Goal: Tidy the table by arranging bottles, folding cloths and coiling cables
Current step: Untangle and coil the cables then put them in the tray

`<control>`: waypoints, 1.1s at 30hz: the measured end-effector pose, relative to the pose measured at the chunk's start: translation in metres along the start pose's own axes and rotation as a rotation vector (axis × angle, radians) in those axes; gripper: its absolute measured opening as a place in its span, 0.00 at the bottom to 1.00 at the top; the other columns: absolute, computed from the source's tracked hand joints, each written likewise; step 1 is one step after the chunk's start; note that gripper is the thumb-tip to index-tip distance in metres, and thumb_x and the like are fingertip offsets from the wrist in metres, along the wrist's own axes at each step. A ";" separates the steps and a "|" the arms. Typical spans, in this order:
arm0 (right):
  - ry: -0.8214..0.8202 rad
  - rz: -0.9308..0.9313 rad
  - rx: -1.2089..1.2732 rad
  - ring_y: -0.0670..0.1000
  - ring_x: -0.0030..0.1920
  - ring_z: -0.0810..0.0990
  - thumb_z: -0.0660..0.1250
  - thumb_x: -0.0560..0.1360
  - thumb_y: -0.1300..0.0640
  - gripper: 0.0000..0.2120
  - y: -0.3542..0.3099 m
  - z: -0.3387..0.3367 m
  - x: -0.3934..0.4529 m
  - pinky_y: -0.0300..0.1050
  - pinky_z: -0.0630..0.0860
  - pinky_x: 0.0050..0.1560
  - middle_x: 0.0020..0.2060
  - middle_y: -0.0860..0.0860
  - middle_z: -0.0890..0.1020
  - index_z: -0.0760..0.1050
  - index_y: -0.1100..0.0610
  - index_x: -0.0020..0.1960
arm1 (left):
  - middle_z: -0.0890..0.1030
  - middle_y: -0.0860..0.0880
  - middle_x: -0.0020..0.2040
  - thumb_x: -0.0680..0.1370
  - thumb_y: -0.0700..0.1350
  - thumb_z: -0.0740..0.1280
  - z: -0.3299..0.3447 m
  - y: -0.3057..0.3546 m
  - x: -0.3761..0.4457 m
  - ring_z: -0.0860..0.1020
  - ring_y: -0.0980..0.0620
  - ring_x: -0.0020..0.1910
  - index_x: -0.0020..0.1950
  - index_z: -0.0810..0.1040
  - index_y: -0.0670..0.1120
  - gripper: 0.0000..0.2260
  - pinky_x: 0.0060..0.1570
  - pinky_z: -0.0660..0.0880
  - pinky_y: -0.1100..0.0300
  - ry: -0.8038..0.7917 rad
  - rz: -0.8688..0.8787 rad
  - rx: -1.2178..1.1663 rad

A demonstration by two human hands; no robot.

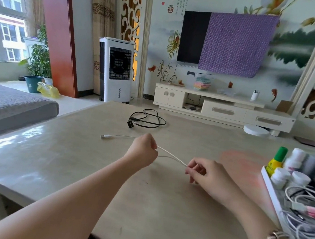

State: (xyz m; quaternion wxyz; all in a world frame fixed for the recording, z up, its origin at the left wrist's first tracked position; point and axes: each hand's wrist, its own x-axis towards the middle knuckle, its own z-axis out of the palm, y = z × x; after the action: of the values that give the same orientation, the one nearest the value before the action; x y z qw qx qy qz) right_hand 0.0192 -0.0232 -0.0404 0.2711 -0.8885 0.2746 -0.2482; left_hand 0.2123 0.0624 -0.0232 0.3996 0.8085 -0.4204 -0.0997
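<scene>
Reaching over the table [71, 159], both forearms angle inward — the left hand [142, 150] fisted round a white cable [172, 157], the right hand [204, 172] pinching it at the fingertips. Its two strands span the hands just above the tabletop, the USB plug [104, 136] lying left. A black cable [147, 118] lies farther off — bottles [287, 168] stand in a tray [271, 187] at right.

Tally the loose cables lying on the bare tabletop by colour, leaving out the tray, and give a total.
White cable with a USB plug, held between the left hand and right hand: 1
Black power cable, loosely looped, untouched farther back: 1
Total: 2
</scene>
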 end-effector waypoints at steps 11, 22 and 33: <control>-0.077 0.046 -0.119 0.39 0.28 0.73 0.70 0.72 0.50 0.05 0.006 -0.004 0.002 0.32 0.66 0.30 0.29 0.38 0.78 0.78 0.44 0.37 | 0.69 0.50 0.69 0.77 0.40 0.62 0.026 0.004 0.022 0.67 0.47 0.69 0.72 0.67 0.52 0.23 0.69 0.63 0.51 -0.458 0.503 0.531; -0.012 0.091 -0.216 0.44 0.35 0.77 0.69 0.71 0.53 0.08 0.013 -0.008 0.003 0.45 0.74 0.40 0.33 0.45 0.78 0.71 0.45 0.45 | 0.76 0.48 0.52 0.79 0.39 0.61 0.010 0.006 0.016 0.75 0.48 0.48 0.51 0.75 0.45 0.05 0.50 0.74 0.56 -0.384 0.536 0.535; 0.315 0.068 0.493 0.47 0.51 0.80 0.73 0.71 0.65 0.34 0.001 -0.007 0.014 0.37 0.76 0.46 0.64 0.50 0.69 0.58 0.52 0.69 | 0.68 0.48 0.35 0.82 0.37 0.54 -0.004 0.044 0.010 0.64 0.52 0.30 0.45 0.63 0.45 0.08 0.32 0.65 0.61 -0.298 0.218 -0.416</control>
State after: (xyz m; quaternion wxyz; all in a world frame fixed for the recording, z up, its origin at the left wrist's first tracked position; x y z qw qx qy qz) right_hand 0.0246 -0.0350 -0.0317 0.4412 -0.7365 0.2744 -0.4330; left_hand 0.1938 0.0426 0.0137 0.4991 0.6355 -0.5297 -0.2578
